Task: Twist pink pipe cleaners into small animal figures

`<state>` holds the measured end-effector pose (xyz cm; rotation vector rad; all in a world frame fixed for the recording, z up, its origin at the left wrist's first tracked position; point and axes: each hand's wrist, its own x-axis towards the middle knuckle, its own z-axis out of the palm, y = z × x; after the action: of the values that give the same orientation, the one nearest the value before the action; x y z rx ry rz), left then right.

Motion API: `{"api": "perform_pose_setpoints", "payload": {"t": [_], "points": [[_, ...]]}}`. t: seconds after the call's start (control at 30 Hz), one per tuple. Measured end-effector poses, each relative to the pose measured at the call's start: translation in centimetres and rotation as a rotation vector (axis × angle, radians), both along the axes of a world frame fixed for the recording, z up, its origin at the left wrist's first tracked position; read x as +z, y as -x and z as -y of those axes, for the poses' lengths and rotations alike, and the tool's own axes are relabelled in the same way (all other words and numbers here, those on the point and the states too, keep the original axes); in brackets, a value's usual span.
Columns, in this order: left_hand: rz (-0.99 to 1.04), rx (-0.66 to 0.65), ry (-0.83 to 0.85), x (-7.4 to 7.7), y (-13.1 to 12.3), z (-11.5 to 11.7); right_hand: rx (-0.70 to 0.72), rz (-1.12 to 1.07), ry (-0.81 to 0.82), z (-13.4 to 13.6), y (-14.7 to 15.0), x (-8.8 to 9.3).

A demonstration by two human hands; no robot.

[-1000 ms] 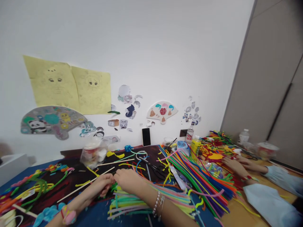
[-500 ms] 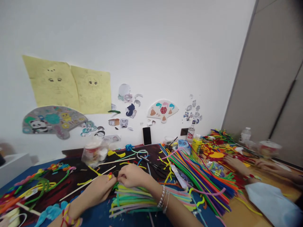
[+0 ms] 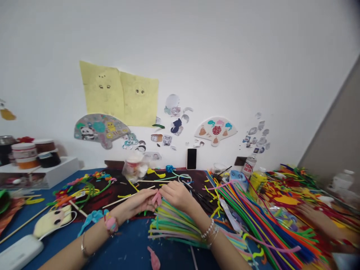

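Note:
My left hand (image 3: 143,201) and my right hand (image 3: 176,194) meet at the middle of the table. Between their fingertips is a small pink piece (image 3: 158,198), pinched from both sides. Under my right wrist lies a bundle of pastel pipe cleaners (image 3: 173,225). Another pink piece (image 3: 153,258) rests on the blue table (image 3: 126,247) nearer to me. A twisted light-blue piece (image 3: 94,217) is beside my left forearm.
Bright pipe cleaners (image 3: 261,221) spread to the right, where another person's hand (image 3: 317,217) rests. Behind are a black phone (image 3: 191,159), a yellow bottle (image 3: 257,180) and a bagged cup (image 3: 134,167). Scissors (image 3: 204,201) lie right of my hands; a white shelf (image 3: 63,170) stands left.
The view has turned left, bringing in the shelf and paint jars. A pink piece now shows between my fingers, and another on the table near me. The other person's hand has shifted.

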<state>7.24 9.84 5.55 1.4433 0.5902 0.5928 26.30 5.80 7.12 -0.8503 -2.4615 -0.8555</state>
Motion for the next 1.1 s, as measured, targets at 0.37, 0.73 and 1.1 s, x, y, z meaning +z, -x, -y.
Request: {"api": "perform_pose_setpoints", "payload": {"t": [0.37, 0.73, 1.1], "points": [[-0.055, 0.04, -0.301, -0.6, 0.3, -0.7, 0.036, 0.029, 0.098, -0.6, 0.0, -1.0], [-0.073, 0.171, -0.784, -2.7, 0.5, -0.4, -0.09, -0.167, 0.244, -0.8, 1.1, -2.1], [0.142, 0.264, -0.23, -2.6, -0.9, -0.9, -0.146, -0.729, 0.029, -0.8, 1.3, -0.8]]}}
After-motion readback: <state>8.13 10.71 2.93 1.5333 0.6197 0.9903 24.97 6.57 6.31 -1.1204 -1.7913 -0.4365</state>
